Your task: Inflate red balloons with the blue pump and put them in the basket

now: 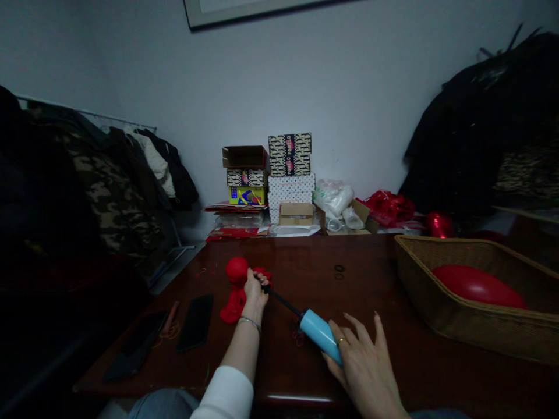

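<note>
My left hand is closed around the neck of a small red balloon where it meets the black nozzle of a light blue hand pump. The balloon is partly filled, and more limp red balloons lie beside it on the dark wooden table. My right hand rests on the rear end of the pump's blue barrel, fingers spread out. The pump lies low and slanted across the table, from the balloon towards my right hand.
A wicker basket at the right holds an inflated red balloon. Two dark phones lie at the left of the table. Stacked boxes and bags stand against the wall. Hanging coats flank both sides.
</note>
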The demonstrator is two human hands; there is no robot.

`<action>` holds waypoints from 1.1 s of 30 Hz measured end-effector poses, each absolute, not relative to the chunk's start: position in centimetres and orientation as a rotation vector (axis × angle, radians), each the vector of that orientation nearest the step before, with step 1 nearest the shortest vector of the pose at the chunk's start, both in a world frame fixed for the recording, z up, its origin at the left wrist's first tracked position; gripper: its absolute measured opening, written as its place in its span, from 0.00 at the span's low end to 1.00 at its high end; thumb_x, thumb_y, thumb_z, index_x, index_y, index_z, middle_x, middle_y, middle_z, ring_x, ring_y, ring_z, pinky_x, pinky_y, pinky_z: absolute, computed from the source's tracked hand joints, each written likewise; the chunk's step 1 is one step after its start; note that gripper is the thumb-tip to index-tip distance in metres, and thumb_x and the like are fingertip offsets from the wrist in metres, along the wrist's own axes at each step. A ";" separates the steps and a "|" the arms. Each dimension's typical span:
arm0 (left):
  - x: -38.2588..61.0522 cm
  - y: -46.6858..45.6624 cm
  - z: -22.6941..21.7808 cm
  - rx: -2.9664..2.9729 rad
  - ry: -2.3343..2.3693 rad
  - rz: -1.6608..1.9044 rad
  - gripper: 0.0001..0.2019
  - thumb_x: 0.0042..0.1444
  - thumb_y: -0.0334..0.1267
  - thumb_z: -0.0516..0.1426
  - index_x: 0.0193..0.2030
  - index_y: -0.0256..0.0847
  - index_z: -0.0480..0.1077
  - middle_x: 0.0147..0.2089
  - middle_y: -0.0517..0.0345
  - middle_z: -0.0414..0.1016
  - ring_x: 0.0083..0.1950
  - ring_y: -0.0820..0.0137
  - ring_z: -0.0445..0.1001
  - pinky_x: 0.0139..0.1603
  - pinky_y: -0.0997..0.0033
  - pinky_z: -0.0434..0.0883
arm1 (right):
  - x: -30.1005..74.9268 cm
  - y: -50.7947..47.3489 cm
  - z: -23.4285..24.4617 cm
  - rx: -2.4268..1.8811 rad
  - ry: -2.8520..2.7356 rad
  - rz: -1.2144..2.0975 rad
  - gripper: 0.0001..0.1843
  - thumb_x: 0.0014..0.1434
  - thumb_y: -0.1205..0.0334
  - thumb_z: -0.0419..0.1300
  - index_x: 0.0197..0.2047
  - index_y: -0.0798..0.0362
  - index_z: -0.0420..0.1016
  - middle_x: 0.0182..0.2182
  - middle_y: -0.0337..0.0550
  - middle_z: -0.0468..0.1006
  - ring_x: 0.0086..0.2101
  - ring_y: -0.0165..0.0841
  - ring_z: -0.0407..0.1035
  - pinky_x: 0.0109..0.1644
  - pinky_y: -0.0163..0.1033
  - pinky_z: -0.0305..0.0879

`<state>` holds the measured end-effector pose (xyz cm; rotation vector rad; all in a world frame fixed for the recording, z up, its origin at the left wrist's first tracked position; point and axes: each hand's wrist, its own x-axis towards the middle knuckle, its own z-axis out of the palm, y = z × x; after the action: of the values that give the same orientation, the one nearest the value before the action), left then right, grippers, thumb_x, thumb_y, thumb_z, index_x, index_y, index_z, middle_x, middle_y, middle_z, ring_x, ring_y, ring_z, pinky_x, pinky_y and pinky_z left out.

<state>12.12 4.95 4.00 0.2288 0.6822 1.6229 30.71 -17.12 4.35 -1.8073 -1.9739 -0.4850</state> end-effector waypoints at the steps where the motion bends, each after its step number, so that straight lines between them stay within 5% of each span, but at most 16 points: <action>1: 12.1 4.9 3.9 0.229 0.688 1.628 0.15 0.63 0.42 0.50 0.26 0.40 0.56 0.18 0.68 0.53 0.14 0.82 0.53 0.12 0.85 0.52 | 30.6 -16.9 4.5 -1.823 -1.981 -0.470 0.24 0.51 0.55 0.61 0.51 0.54 0.71 0.40 0.48 0.79 0.52 0.48 0.64 0.63 0.66 0.28; 18: 16.5 2.5 1.5 0.353 0.785 1.499 0.15 0.57 0.46 0.55 0.27 0.40 0.57 0.18 0.67 0.58 0.15 0.80 0.58 0.16 0.80 0.58 | 26.8 -12.5 4.9 -1.920 -1.987 -0.438 0.26 0.53 0.52 0.61 0.52 0.58 0.70 0.37 0.52 0.78 0.51 0.47 0.63 0.63 0.64 0.28; 33: 14.2 4.1 1.9 0.263 0.817 1.560 0.14 0.62 0.40 0.51 0.26 0.39 0.56 0.17 0.68 0.55 0.14 0.81 0.55 0.13 0.83 0.52 | 29.2 -15.3 3.7 -1.836 -2.012 -0.427 0.23 0.54 0.56 0.60 0.51 0.56 0.71 0.40 0.50 0.79 0.52 0.45 0.64 0.65 0.62 0.28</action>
<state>14.18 4.13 1.92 0.2631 0.8173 1.5598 29.18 -15.27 3.69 -1.8358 -2.0119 -0.4270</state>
